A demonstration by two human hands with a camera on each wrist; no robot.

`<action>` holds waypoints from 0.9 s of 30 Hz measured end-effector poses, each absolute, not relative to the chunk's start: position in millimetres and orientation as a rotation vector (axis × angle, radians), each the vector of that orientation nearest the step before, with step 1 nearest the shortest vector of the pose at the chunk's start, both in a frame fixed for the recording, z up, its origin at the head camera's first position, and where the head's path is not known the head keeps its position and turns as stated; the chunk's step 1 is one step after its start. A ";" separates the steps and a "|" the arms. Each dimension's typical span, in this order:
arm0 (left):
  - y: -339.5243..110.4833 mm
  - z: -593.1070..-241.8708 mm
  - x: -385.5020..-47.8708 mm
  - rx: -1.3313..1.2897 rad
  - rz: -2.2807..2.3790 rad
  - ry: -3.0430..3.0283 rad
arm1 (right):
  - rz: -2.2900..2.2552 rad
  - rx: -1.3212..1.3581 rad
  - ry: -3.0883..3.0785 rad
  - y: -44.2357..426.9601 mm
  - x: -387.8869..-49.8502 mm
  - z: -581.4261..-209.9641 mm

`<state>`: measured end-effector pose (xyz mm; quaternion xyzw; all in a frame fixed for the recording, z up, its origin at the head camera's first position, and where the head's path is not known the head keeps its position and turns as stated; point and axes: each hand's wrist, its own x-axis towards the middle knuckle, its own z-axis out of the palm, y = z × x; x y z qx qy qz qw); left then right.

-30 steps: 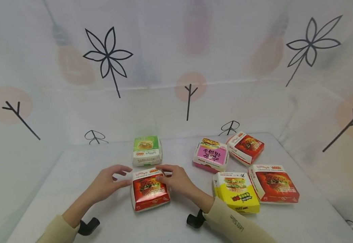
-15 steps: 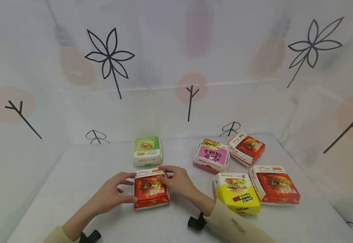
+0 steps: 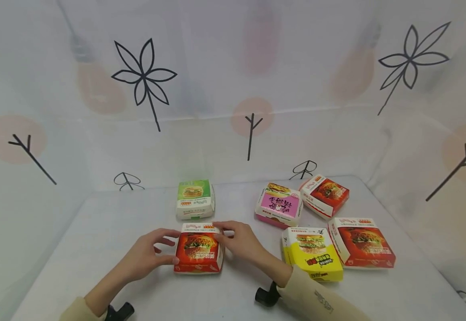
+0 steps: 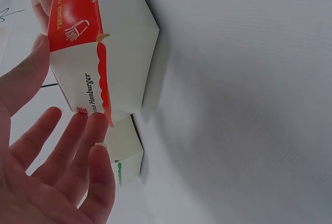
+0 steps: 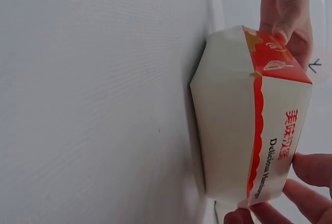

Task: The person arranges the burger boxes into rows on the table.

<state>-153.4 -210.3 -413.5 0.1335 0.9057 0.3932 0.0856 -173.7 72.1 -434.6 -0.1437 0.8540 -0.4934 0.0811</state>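
Note:
A red and white burger box (image 3: 199, 250) lies flat on the table in the middle of the head view, a burger picture on its lid. On its left side, my left hand (image 3: 146, 255) touches the near corner with the thumb; its relaxed, spread fingers (image 4: 97, 125) are along that side wall. My right hand (image 3: 242, 240) holds the far right corner, thumb (image 5: 313, 169) against the right side and fingers bent about the back. Directly behind stands a green and white burger box (image 3: 195, 199), apart from the red one.
To the right stand a pink box (image 3: 279, 205), a yellow box (image 3: 313, 254), a large red box (image 3: 363, 243) and a smaller red box (image 3: 325, 195). A patterned white cloth (image 3: 200, 147) hangs behind the white table (image 3: 108, 232).
The red box has turned slightly and now sits squarer below the green one. My left hand has come in against its left side; my right hand has shifted slightly rightward.

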 end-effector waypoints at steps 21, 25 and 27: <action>-226.1 -416.8 -166.0 0.290 1.155 2.851 | -1.350 -0.566 2.565 86.4 -169.5 -432.0; -225.1 -415.7 -165.7 0.228 1.152 2.845 | -1.365 -0.564 2.550 86.5 -170.5 -435.6; -224.3 -415.7 -165.4 0.218 1.153 2.843 | -1.372 -0.562 2.550 86.7 -170.6 -436.2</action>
